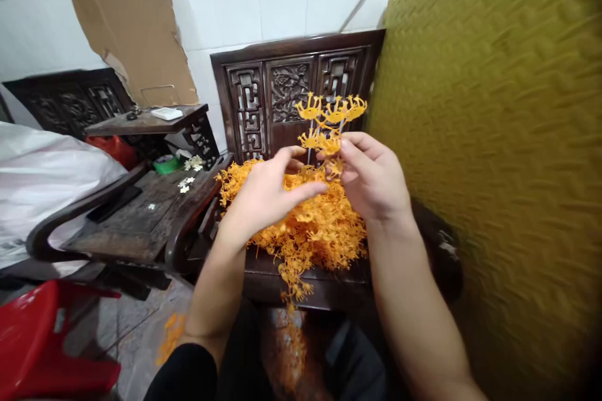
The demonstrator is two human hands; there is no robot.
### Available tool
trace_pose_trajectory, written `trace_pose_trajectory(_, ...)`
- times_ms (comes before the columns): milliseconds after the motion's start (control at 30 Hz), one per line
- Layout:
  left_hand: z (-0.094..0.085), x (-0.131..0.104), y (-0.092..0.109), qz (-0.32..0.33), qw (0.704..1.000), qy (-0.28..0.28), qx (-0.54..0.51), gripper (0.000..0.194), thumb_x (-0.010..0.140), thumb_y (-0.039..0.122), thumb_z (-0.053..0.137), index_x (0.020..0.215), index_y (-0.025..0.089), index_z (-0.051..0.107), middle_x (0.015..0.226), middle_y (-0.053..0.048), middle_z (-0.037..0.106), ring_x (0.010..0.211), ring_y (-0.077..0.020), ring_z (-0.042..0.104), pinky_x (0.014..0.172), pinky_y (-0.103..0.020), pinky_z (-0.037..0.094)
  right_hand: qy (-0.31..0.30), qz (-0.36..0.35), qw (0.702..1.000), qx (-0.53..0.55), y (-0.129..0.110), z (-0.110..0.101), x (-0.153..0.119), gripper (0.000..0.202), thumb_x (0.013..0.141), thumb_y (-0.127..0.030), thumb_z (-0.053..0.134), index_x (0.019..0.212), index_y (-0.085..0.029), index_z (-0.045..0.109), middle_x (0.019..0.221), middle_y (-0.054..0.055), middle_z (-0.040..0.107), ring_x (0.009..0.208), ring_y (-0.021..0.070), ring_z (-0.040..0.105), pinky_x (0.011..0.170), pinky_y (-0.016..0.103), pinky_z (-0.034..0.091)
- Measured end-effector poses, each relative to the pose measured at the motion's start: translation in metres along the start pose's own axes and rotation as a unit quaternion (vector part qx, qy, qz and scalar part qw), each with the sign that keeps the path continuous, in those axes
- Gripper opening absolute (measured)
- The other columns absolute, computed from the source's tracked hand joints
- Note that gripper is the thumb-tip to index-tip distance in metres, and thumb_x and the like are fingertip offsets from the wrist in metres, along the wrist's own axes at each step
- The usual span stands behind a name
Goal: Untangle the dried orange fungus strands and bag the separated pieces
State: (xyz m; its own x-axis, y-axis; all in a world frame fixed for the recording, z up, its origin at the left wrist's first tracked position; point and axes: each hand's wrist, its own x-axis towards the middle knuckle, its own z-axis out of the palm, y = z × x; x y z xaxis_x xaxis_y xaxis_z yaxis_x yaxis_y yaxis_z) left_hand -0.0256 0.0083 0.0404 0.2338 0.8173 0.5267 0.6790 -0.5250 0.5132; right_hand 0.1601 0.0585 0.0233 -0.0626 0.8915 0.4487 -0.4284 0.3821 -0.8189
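Observation:
My right hand [374, 172] pinches an orange plastic flower piece [336, 114], whose branched tips rise above the fingers. Just left of it, my left hand [270, 191] is spread, thumb pointing right and fingers apart; its fingertips are partly hidden behind the hand. Below both hands a large heap of similar orange plastic flower pieces [324, 238] covers the seat of a dark carved wooden chair [294, 53]. Some pieces hang over the front edge of the seat.
To the left, a wooden side table [145, 122] carries a white object, with cardboard [132, 31] leaning behind. Green tape [167, 165] and small white flower pieces lie on another seat [136, 219]. A red stool [42, 344] stands lower left. A yellow foam mat [484, 156] walls off the right.

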Motion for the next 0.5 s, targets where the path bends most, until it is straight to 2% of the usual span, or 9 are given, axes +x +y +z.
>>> trace_pose_trajectory(67,0.009,0.004,-0.001,0.053,0.998,-0.035,-0.031,0.065,0.090,0.049,0.078,0.143,0.017,0.058,0.140,-0.013,0.071,0.128,-0.0259,0.069,0.114,-0.043,0.052,-0.008,0.011,1.000,-0.020,0.002,0.001,0.000,0.030,0.079,-0.046,0.085,0.092,-0.025,0.070,0.080,0.001,0.070,0.074,0.0157,0.069,0.062,0.030,0.055)
trace_pose_trajectory(133,0.013,0.007,-0.003,0.069,0.997,-0.026,-0.022,0.058,0.090,0.045,0.080,0.137,0.015,0.061,0.141,-0.015,0.070,0.132,-0.0292,0.066,0.117,-0.047,0.050,-0.017,0.020,0.999,-0.035,0.004,0.001,0.001,0.030,0.081,-0.047,0.082,0.094,-0.024,0.068,0.080,0.002,0.071,0.079,0.0174,0.070,0.067,0.032,0.056)
trace_pose_trajectory(167,0.014,0.008,-0.003,0.062,0.998,-0.010,-0.020,0.058,0.089,0.046,0.080,0.134,0.014,0.062,0.139,-0.016,0.070,0.131,-0.0306,0.067,0.116,-0.049,0.051,-0.021,0.021,0.999,-0.041,0.005,0.001,0.001,0.030,0.082,-0.047,0.081,0.094,-0.024,0.068,0.080,0.002,0.071,0.081,0.0183,0.071,0.070,0.033,0.057)
trace_pose_trajectory(233,0.014,0.009,-0.004,0.028,0.999,0.025,-0.039,0.069,0.084,0.050,0.084,0.138,0.013,0.059,0.136,-0.017,0.071,0.128,-0.0323,0.067,0.112,-0.050,0.053,-0.025,0.014,0.998,-0.053,0.007,0.000,0.002,0.028,0.081,-0.046,0.082,0.093,-0.024,0.068,0.079,0.001,0.070,0.082,0.0186,0.071,0.075,0.035,0.057)
trace_pose_trajectory(333,0.013,0.013,-0.009,-0.008,0.990,0.074,-0.120,0.084,0.080,0.049,0.088,0.148,0.016,0.050,0.136,-0.016,0.071,0.127,-0.0307,0.068,0.111,-0.048,0.054,-0.021,-0.036,0.995,-0.089,0.011,0.000,0.002,0.019,0.081,-0.038,0.084,0.088,-0.023,0.074,0.084,0.000,0.071,0.082,0.0149,0.067,0.081,0.032,0.055)
trace_pose_trajectory(400,0.013,0.015,-0.014,-0.013,0.979,0.097,-0.179,0.084,0.081,0.044,0.088,0.150,0.020,0.047,0.130,-0.013,0.074,0.120,-0.0273,0.071,0.107,-0.045,0.057,-0.027,-0.076,0.990,-0.118,0.013,0.001,0.000,0.013,0.083,-0.034,0.084,0.084,-0.023,0.077,0.086,0.000,0.070,0.083,0.0133,0.064,0.081,0.030,0.053)
trace_pose_trajectory(500,0.013,0.018,-0.020,-0.002,0.967,0.112,-0.230,0.069,0.083,0.032,0.084,0.144,0.022,0.054,0.118,-0.008,0.076,0.103,-0.0218,0.074,0.094,-0.039,0.062,-0.049,-0.070,0.987,-0.136,0.013,0.004,-0.002,0.011,0.086,-0.032,0.083,0.086,-0.023,0.078,0.084,0.000,0.071,0.079,0.0135,0.064,0.078,0.030,0.052)
